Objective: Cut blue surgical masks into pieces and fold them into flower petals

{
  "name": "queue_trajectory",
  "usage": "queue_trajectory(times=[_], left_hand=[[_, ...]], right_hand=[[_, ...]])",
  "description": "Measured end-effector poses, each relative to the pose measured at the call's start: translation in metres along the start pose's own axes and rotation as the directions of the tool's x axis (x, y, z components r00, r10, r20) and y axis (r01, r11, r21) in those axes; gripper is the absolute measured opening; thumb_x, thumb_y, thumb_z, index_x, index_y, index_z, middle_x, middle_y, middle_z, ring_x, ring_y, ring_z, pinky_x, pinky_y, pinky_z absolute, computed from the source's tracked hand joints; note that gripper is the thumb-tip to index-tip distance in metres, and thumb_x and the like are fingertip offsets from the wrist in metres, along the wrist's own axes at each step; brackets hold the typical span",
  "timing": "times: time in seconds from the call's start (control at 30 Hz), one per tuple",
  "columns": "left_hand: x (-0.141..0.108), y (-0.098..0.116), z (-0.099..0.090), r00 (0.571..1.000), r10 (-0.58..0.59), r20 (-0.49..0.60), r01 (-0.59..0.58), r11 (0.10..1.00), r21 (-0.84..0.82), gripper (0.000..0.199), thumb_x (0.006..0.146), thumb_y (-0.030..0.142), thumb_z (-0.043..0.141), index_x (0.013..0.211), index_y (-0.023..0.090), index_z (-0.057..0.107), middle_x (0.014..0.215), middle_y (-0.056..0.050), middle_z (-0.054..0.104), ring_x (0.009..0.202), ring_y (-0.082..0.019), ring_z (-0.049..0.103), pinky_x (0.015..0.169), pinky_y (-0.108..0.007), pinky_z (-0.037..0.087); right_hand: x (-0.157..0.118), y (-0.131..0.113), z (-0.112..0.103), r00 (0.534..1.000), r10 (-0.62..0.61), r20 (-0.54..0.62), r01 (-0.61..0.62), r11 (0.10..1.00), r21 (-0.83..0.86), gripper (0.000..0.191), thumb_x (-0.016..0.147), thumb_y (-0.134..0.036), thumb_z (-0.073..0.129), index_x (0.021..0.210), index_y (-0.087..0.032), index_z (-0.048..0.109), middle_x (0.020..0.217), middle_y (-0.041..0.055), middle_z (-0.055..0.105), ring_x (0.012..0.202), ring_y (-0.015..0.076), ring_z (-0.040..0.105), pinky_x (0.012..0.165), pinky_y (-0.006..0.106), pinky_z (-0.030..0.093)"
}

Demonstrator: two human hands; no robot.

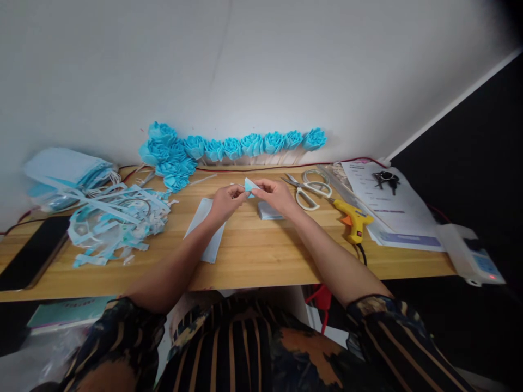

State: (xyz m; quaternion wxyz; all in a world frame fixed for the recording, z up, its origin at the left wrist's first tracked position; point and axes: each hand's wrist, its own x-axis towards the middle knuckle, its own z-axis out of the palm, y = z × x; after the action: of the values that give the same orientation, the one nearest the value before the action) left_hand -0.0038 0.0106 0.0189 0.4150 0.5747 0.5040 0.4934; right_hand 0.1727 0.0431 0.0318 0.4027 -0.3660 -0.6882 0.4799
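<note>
Between the fingertips of both hands is a small light-blue folded piece of fabric (250, 184), with a pointed tip facing up. My left hand (229, 200) pinches its lower left side. On the other side, my right hand (274, 193) grips it with thumb and fingers. Under the right hand lies a small stack of pale blue pieces (268, 211). A flat pale blue strip (211, 244) rests on the table beneath my left wrist, partly covered by the forearm.
Blue fabric flowers (252, 145) on sticks lean along the wall. Left are fabric scraps (122, 218), stacked masks (69, 171) and a phone (35, 253). White-handled scissors (307, 197), a yellow glue gun (353, 218), papers (379, 207) with keys (386, 181), and a white device (469, 256) sit right.
</note>
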Motion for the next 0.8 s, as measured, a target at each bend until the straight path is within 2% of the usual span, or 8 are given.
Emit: queue_trajectory(times=[0.07,0.17,0.27,0.4,0.53,0.8], left_hand=[[0.001,-0.001,0.000,1.000,0.023,-0.017,-0.023,0.999,0.025,0.025,0.070,0.041,0.070,0.066,0.018,0.062,0.061,0.002,0.055,0.056,-0.010,0.045,0.054,-0.024,0.034],[0.000,0.003,-0.001,0.999,-0.003,-0.036,0.002,1.000,-0.027,0.025,0.073,0.042,0.070,0.072,0.018,0.064,0.063,0.001,0.059,0.056,-0.010,0.048,0.054,-0.024,0.036],[-0.001,0.009,-0.001,0.998,-0.049,-0.037,0.045,0.994,-0.098,0.030,0.076,0.047,0.067,0.071,0.018,0.063,0.066,-0.001,0.062,0.056,-0.010,0.051,0.053,-0.024,0.039],[-0.002,0.010,0.001,0.997,-0.072,0.001,0.072,0.989,-0.131,0.033,0.069,0.048,0.074,0.077,0.018,0.064,0.068,-0.001,0.064,0.056,-0.010,0.052,0.052,-0.023,0.039],[-0.003,0.007,0.004,0.997,-0.075,0.033,0.079,0.988,-0.135,0.033,0.065,0.046,0.077,0.077,0.018,0.065,0.068,-0.001,0.064,0.054,-0.010,0.051,0.051,-0.023,0.039],[-0.004,0.013,0.000,0.998,-0.063,-0.018,0.059,0.982,-0.181,0.023,0.068,0.039,0.072,0.070,0.017,0.065,0.063,-0.001,0.063,0.054,-0.009,0.051,0.052,-0.024,0.040]], right_hand=[[0.000,0.000,0.000,1.000,0.003,-0.005,-0.003,0.999,-0.042,0.028,0.073,-0.044,0.069,0.083,-0.018,0.070,0.076,-0.0005,0.066,0.069,0.0134,0.054,0.068,0.028,0.041],[0.001,-0.002,0.001,0.999,0.007,-0.049,-0.010,0.998,-0.063,0.027,0.072,-0.046,0.068,0.074,-0.019,0.063,0.065,-0.0040,0.056,0.063,0.0113,0.046,0.062,0.026,0.036],[0.000,-0.006,0.002,0.995,0.022,-0.101,-0.021,1.000,0.011,0.028,0.074,-0.047,0.066,0.077,-0.019,0.061,0.068,-0.0038,0.055,0.066,0.0116,0.047,0.064,0.026,0.037],[-0.001,-0.009,0.003,0.990,0.035,-0.134,-0.024,0.996,0.080,0.028,0.073,-0.046,0.067,0.079,-0.019,0.062,0.070,-0.0027,0.058,0.069,0.0125,0.050,0.068,0.026,0.040],[-0.002,-0.009,0.005,0.991,0.033,-0.128,-0.022,0.996,0.082,0.028,0.074,-0.045,0.067,0.082,-0.019,0.063,0.073,-0.0023,0.059,0.070,0.0127,0.050,0.069,0.027,0.040],[-0.002,-0.008,0.005,0.994,0.054,-0.096,-0.044,0.994,0.099,0.028,0.075,-0.046,0.068,0.082,-0.019,0.063,0.071,-0.0025,0.057,0.068,0.0127,0.050,0.066,0.027,0.041]])
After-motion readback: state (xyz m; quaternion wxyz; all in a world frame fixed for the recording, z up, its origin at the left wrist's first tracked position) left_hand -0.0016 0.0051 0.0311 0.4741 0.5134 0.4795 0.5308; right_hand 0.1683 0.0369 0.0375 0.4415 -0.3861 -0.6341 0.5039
